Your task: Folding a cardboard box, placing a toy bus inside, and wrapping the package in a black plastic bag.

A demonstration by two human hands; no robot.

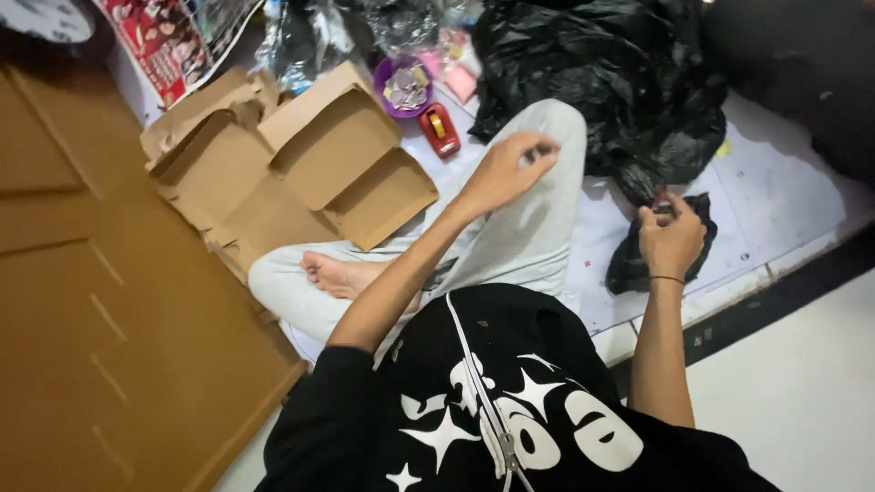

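I sit cross-legged on the floor in grey trousers and a black zip top with white stars. My left hand hovers above my raised knee, fingers curled and pinched together; whether it holds something small I cannot tell. My right hand rests on a small black plastic bag lying on the white sheet, fingers closed on its top edge. A thin black band circles that wrist.
Several folded brown cardboard boxes lie open to the left of my legs, beside a large flat cardboard sheet. A red tape dispenser and purple bowl sit beyond my knee. A big black plastic bag fills the far right.
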